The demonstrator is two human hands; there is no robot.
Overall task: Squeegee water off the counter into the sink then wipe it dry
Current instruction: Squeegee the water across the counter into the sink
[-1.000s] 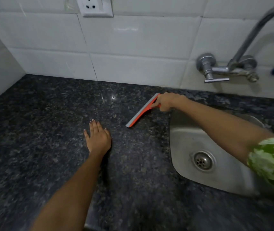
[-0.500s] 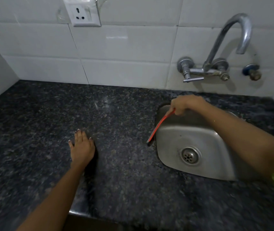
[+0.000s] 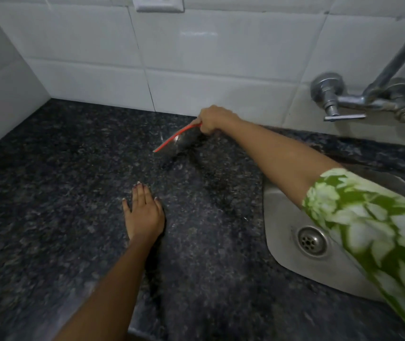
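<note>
the fingers of the right hand [image 3: 212,119] curl tightly around the handle end of a red squeegee [image 3: 175,138], which slants down and to the left from the fist, its far tip low over the dark speckled granite counter [image 3: 56,193] close to the back wall; whether the blade actually touches the stone cannot be told, as that spot is blurred and shadowed. the right forearm stretches back across the upper left corner of the steel sink [image 3: 285,232], ending in a green-and-white leaf-patterned sleeve [image 3: 368,217] that covers much of the basin. the round drain [image 3: 311,241] shows beside the sleeve. nearer the camera, the left hand [image 3: 144,212] lies palm down on the counter, fingers straight and together, pointing toward the wall, thumb spread to the left, holding nothing; it sits well apart from the squeegee and to the left of the sink. white tiles [image 3: 196,57] line the wall behind, with a socket plate [image 3: 158,3] cut off at the top edge and a chrome wall tap [image 3: 358,99] mounted above the sink at right.
</note>
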